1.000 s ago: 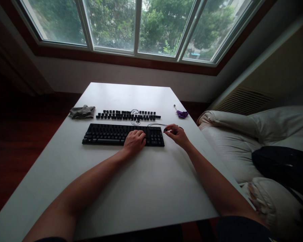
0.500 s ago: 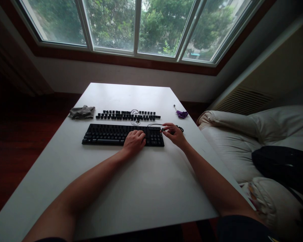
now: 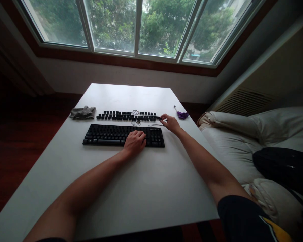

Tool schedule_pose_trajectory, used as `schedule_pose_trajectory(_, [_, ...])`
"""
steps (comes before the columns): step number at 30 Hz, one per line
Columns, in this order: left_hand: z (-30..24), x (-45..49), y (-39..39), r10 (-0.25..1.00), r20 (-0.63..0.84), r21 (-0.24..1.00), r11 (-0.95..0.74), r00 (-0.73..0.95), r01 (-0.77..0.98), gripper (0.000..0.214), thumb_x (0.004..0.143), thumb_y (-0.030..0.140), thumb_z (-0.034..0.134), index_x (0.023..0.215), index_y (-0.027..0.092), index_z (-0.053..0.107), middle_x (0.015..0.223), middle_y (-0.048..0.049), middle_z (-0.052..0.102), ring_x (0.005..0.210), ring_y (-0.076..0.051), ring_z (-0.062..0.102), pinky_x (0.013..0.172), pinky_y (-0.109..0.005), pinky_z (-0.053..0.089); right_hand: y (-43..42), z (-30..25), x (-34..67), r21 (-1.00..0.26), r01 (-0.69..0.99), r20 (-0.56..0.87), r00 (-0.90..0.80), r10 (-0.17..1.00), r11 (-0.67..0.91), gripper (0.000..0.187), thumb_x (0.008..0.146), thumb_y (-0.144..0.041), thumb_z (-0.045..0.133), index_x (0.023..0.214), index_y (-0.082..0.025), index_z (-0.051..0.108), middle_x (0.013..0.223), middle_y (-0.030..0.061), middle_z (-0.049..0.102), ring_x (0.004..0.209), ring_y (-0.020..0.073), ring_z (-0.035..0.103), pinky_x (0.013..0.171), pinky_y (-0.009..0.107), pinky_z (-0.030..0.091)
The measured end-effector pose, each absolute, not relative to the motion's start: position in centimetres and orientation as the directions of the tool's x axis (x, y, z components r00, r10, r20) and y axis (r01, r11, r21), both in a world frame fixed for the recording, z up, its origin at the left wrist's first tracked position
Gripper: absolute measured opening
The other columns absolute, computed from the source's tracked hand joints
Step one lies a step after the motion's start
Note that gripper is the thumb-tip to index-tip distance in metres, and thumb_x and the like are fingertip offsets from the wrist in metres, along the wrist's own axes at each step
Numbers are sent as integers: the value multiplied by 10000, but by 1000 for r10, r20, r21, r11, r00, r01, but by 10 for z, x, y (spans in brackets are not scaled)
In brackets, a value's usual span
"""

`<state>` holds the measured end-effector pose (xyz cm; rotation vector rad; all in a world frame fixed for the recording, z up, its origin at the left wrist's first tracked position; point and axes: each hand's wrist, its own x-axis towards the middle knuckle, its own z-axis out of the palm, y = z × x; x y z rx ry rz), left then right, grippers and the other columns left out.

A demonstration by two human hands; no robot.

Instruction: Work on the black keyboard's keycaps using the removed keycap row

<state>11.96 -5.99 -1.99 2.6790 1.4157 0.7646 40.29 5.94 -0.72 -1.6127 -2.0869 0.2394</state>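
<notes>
Currently: two-handed work at the keyboard (image 3: 111, 135)

It lies on the white table (image 3: 141, 188). Left hand (image 3: 135, 141): resting on the keyboard, right of its middle, fingers curled over the keys; I cannot tell whether they grip. Right hand (image 3: 170, 122): beyond the keyboard's far right corner, thumb and fingers pinching a small dark piece (image 3: 161, 119), too small to identify. Loose black keycaps (image 3: 120, 117) sit in two rows beyond its far edge; a grey cloth (image 3: 82, 113) lies off its far left corner.
</notes>
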Motion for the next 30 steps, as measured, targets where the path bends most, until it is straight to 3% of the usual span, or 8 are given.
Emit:
schedule_pose_trajectory(11, [-20,120,-60,785,411,238,-583,463,776,162,941,274,550,1060,238,653,1188,-63,663,1094,-248,571,955,-418,446,80,-20,384,-260,946,179,-147,973,191,246,872,-264,621,1117,-256,649,1001,33,743,895,216,663,768,317,476])
schedule_pose_trajectory(30, [-20,120,-59,779,416,230,-590,470,774,167,949,283,541,1062,229,650,1195,-56,659,1079,-240,570,948,-408,443,79,-33,382,-254,946,257,-137,957,203,219,898,-259,586,1111,-240,633,1022,47,700,883,211,626,755,304,442])
